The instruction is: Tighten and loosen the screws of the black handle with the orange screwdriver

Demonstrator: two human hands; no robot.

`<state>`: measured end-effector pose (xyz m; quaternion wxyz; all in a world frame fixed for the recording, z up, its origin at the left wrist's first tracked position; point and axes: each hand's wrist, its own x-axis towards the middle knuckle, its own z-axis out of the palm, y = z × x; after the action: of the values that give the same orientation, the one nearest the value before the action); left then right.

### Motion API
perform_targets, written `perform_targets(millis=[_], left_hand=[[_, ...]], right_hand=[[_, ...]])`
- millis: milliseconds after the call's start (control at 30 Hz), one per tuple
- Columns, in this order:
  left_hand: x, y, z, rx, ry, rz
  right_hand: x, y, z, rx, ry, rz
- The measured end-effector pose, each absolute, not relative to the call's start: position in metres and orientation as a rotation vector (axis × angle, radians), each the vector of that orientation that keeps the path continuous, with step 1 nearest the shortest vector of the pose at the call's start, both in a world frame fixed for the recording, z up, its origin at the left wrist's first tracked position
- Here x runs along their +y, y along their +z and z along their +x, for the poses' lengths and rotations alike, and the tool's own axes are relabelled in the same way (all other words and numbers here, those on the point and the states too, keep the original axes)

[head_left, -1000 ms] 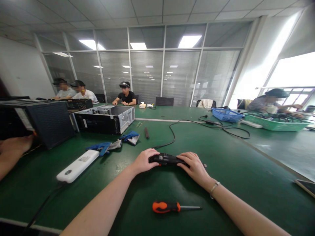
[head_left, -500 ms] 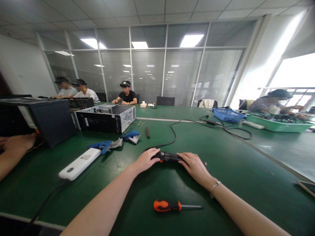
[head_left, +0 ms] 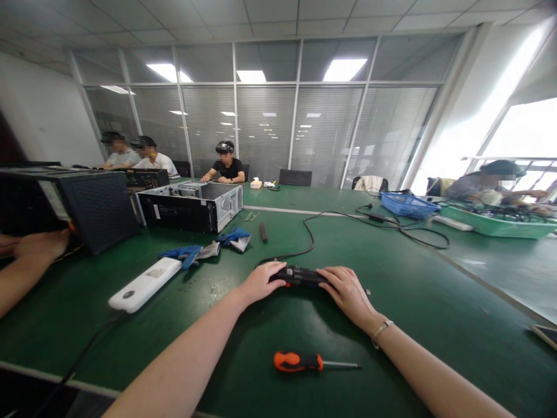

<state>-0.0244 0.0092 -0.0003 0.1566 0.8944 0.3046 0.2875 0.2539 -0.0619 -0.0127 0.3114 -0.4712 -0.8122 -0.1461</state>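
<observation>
A long black corded tool (head_left: pixel 300 276) with a small orange-red part lies across the table in front of me. My left hand (head_left: pixel 264 283) is wrapped round its left end, thumb along the near side. Over its right part, my right hand (head_left: pixel 346 290) closes with the fingers on top; a small metal tip pokes out beyond it. The tool's exact kind is hidden by my hands. Nearer to me, below both hands, rests a screwdriver (head_left: pixel 300 361) with an orange and black handle, its shaft pointing right.
A black cord (head_left: pixel 311 232) runs back from the tool. At left are a white power strip (head_left: pixel 145 284), blue-grey gloves (head_left: pixel 185 254), an open computer case (head_left: pixel 183 212) and a black case (head_left: pixel 102 209) with another person's hand at it. Blue (head_left: pixel 409 207) and green baskets (head_left: pixel 500 223) stand right.
The view has shifted slightly, so the table things sit a little further right. Both hands stay on the black tool, with only slight shifts.
</observation>
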Motion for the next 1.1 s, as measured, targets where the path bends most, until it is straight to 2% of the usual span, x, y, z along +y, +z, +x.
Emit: perform_targets(millis=[1100], left_hand=[[0.0059,-0.0008,-0.0238,0.877,0.751,2.589]], right_hand=[[-0.0627,-0.0085,0.2618,-2.267,-0.196,-1.308]])
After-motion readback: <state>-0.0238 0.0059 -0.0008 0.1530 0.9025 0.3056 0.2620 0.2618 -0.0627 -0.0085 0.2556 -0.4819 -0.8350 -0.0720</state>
